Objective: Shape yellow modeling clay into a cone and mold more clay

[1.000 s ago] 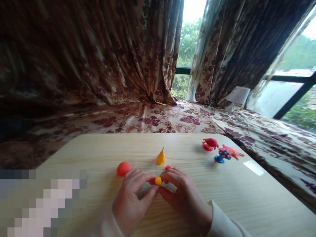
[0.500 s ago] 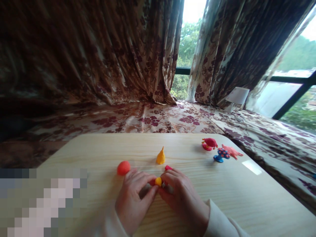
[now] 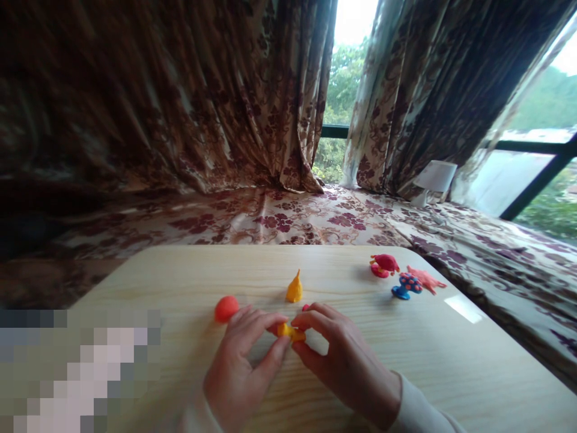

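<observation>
A small yellow piece of modelling clay (image 3: 292,332) is held between both hands, its shape narrower in the middle. My left hand (image 3: 246,358) pinches its left end between thumb and fingers. On its right end close the thumb and index finger of my right hand (image 3: 345,355). Just behind the right fingers, a pink bit (image 3: 305,307) shows, mostly hidden. Beyond the hands stands a yellow cone-like clay shape (image 3: 294,287) with a pointed tip. An orange ball (image 3: 226,309) lies next to the left fingers.
At the table's (image 3: 180,270) far right are a red figure on a round base (image 3: 384,264), a blue mushroom-like figure with pink dots (image 3: 406,285) and a flat pink figure (image 3: 426,279). Farther back stands a white lamp (image 3: 435,175) before patterned curtains (image 3: 252,108).
The yellow clay now shows longer, with a narrowed middle and more of it uncovered. My right hand has shifted slightly right, its thumb and index farther apart, covering more of the pink bit.
</observation>
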`<action>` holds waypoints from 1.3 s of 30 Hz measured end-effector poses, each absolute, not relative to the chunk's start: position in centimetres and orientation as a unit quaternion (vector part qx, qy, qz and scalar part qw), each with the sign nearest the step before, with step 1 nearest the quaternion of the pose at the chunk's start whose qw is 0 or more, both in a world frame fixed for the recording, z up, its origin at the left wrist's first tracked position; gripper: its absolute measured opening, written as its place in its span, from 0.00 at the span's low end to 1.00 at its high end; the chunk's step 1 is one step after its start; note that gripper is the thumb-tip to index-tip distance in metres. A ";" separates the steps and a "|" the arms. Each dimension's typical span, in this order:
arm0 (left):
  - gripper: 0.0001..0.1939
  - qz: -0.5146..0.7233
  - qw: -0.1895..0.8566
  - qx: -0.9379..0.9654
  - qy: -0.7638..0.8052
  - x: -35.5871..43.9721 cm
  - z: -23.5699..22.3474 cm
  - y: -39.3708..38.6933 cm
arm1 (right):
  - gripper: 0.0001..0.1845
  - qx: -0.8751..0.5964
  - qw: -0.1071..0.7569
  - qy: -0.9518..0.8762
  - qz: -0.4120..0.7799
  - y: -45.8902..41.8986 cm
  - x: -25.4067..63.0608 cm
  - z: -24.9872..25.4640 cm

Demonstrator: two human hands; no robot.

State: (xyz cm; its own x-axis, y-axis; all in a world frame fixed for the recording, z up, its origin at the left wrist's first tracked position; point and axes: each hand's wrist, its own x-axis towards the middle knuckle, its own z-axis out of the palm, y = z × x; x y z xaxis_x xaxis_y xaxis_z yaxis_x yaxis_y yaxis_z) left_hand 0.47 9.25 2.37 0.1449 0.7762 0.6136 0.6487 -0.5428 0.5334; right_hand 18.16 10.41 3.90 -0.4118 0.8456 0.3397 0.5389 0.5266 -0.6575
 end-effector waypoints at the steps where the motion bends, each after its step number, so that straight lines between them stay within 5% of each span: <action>1: 0.07 0.452 0.074 0.749 0.478 0.5 2.3 9.3 | 0.11 -0.428 0.337 -0.806 0.231 10.5 18.3 3.9; 13: 0.08 0.402 0.126 0.758 0.498 0.8 1.4 9.7 | 0.10 -0.480 0.327 -0.793 0.184 11.8 21.0 5.7; 28: 0.07 0.376 0.129 0.779 0.485 1.1 1.2 9.9 | 0.07 -0.445 0.205 -0.839 0.237 10.6 19.3 4.8; 34: 0.09 0.394 0.133 0.773 0.479 1.0 1.3 9.7 | 0.20 -0.445 0.243 -0.829 0.235 10.3 19.3 4.5; 39: 0.11 0.458 0.146 0.742 0.466 1.0 2.3 9.4 | 0.08 -0.422 0.328 -0.802 0.266 10.2 18.7 4.1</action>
State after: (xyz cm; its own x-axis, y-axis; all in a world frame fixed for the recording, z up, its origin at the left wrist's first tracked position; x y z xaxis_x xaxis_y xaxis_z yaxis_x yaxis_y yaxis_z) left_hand 1.05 9.45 2.27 0.1450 0.8259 0.5448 0.5583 -0.5229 0.6441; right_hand 18.67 10.22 4.15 -0.4282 0.8517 0.3020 0.5020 0.5021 -0.7042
